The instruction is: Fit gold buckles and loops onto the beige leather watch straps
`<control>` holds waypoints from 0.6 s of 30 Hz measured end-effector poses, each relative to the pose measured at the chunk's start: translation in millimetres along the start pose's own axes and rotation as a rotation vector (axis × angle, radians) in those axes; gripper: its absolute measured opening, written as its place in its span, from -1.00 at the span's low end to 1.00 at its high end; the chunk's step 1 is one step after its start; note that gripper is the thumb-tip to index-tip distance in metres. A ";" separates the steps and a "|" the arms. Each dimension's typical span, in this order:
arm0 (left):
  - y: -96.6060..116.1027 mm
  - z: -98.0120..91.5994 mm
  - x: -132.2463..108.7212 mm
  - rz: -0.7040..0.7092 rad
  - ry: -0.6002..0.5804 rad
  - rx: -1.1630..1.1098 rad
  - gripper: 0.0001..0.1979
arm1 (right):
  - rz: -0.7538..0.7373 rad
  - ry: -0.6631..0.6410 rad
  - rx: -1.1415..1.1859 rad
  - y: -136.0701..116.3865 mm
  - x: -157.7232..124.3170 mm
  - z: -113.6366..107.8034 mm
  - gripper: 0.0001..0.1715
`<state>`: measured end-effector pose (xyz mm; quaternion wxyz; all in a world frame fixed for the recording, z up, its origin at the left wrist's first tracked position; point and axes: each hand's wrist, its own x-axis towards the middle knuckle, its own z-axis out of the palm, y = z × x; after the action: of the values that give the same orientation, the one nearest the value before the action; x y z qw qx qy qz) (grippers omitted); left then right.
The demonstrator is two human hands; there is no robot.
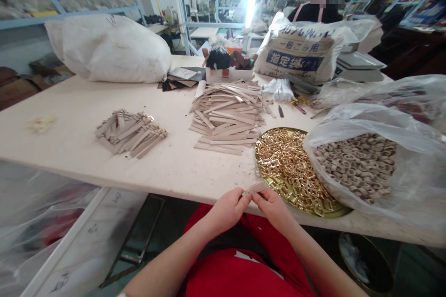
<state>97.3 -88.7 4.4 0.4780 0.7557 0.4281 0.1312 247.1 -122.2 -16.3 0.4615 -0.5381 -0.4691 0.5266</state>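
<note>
My left hand (230,209) and my right hand (273,206) meet at the table's front edge, fingers pinched together. Between them is a short beige strap (256,188), mostly covered by the fingers; whether a buckle is on it I cannot make out. Just right of my right hand lies a round golden tray (336,212) heaped with small gold buckles (289,162). Beyond the hands is a pile of loose beige straps (226,116). To the left sits a smaller stack of straps with buckles fitted (132,132).
An open plastic bag of beige loops (358,162) stands at the right. At the back are a white sack (108,48), a printed bag (299,53), a scale (360,62) and a box (230,75). Another person (318,7) is beyond the table. A bin (365,260) stands below.
</note>
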 end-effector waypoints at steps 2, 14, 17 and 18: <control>-2.5 0.9 -0.1 -0.029 -0.059 -0.186 -0.63 | -0.025 -0.038 -0.025 -1.7 -1.0 -1.9 -0.72; 0.0 3.3 -0.8 -0.361 -0.353 -1.059 -0.52 | 0.258 -0.102 0.234 -5.0 -6.9 -7.1 -0.65; -3.9 7.5 0.1 -0.291 -0.160 -0.792 -0.56 | 0.288 -0.012 0.187 -4.1 -4.4 -7.5 -0.66; -4.8 8.5 0.0 -0.242 -0.092 -0.675 -0.58 | 0.295 0.010 0.160 -4.9 -3.4 -7.1 -0.67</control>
<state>99.9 -93.0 -4.0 0.7312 0.5044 0.4252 0.1735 254.1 -125.0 -10.8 0.4227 -0.5656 -0.3392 0.6216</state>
